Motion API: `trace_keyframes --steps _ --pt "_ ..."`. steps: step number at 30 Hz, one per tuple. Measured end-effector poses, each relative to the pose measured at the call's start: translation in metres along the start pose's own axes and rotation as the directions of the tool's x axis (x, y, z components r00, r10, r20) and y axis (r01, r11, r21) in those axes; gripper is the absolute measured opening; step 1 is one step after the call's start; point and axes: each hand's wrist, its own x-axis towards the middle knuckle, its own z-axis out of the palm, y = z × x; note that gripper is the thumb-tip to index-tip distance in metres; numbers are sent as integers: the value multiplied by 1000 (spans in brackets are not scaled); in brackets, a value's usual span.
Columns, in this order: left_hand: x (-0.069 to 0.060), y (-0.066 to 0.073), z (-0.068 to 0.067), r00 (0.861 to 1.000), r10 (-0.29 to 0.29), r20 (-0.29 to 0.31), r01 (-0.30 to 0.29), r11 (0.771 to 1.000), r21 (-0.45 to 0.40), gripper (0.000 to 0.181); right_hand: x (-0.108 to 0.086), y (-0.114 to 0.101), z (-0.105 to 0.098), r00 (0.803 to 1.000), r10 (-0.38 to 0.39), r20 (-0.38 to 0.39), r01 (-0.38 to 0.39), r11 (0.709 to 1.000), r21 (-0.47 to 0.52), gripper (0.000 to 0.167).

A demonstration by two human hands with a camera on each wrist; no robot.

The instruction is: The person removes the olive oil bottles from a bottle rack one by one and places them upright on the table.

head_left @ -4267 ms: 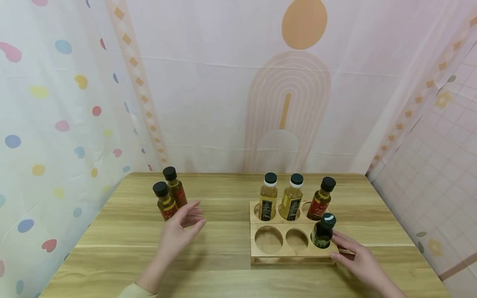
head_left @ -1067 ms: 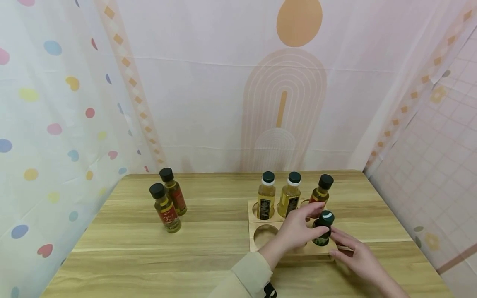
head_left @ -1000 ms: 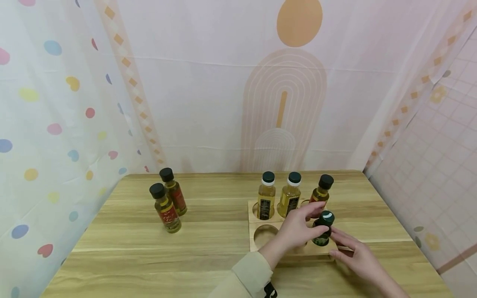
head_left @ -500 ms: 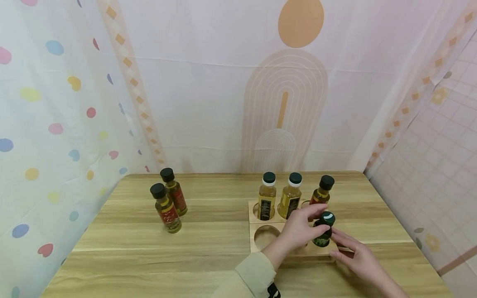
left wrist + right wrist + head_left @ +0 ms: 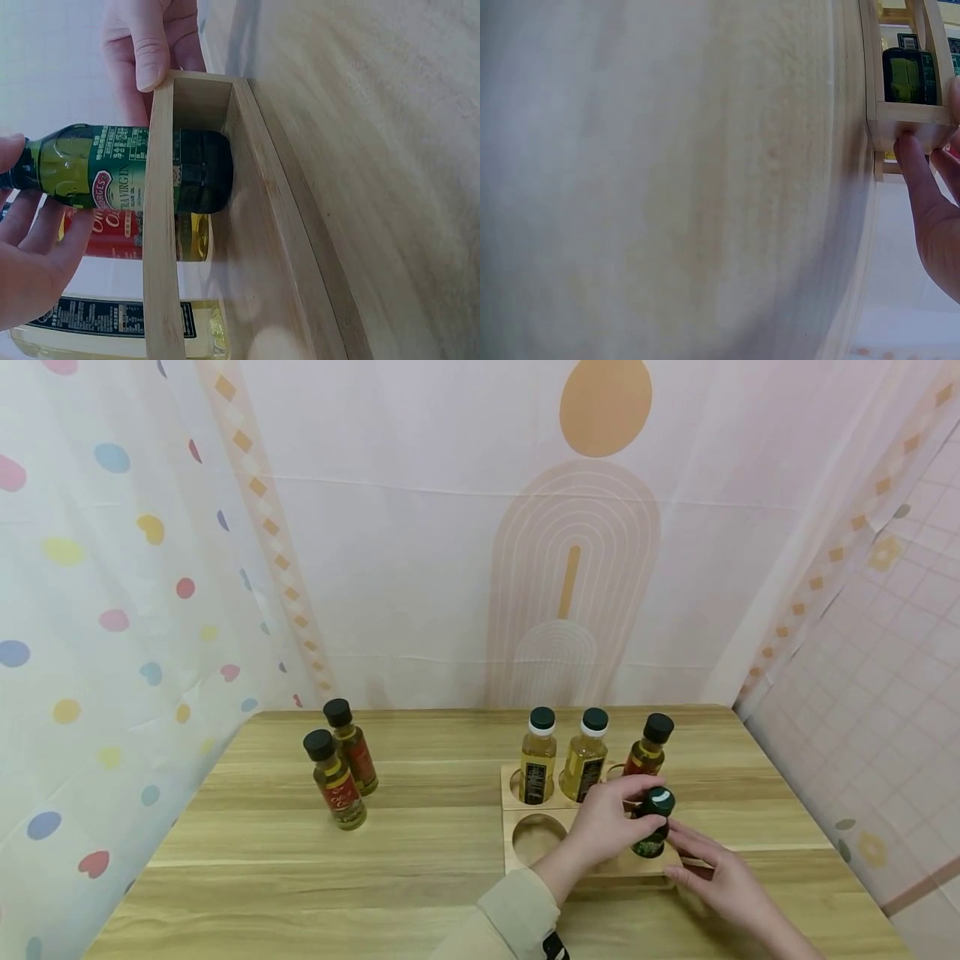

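Note:
My left hand (image 5: pixel 604 823) holds a dark green olive oil bottle (image 5: pixel 120 166) near its neck, thumb on one side and fingers on the other. The bottle stands in the front right hole of a wooden bottle rack (image 5: pixel 517 827), its base on the rack's lower board. At the rack's right end, my right hand (image 5: pixel 726 878) grips the side, its thumb (image 5: pixel 919 176) against the end board. Behind stand a red-labelled olive oil bottle (image 5: pixel 651 752), partly hidden by my left hand, and two pale oil bottles (image 5: pixel 537 768) with green caps.
Two red-labelled olive oil bottles (image 5: pixel 341 793) with black caps stand close together on the left of the wooden table (image 5: pixel 420 877). A patterned curtain (image 5: pixel 405 568) hangs behind the table. The rack's front left hole holds no bottle.
My left hand has gone from beside the two left bottles to the green olive oil bottle and taken hold of it. Over the last second both hands stay almost still.

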Motion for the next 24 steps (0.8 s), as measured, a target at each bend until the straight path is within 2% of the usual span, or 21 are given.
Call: trace_keyframes --steps 4,10,18,24 --pt "-2 -1 1 999 -3 -34 2 999 -38 39 0 0 0 1000 3 9 -3 1000 13 43" --pt "-3 3 0 998 23 -61 -25 999 -39 38 0 0 -1 1000 6 15 -6 1000 15 44" --pt "-2 20 -8 995 52 -85 -55 998 -40 40 1 -1 -2 998 59 27 -60 998 10 47" --pt "-3 29 -18 994 52 -94 -58 996 -68 39 0 1 -1 1000 20 19 -20 1000 6 46"
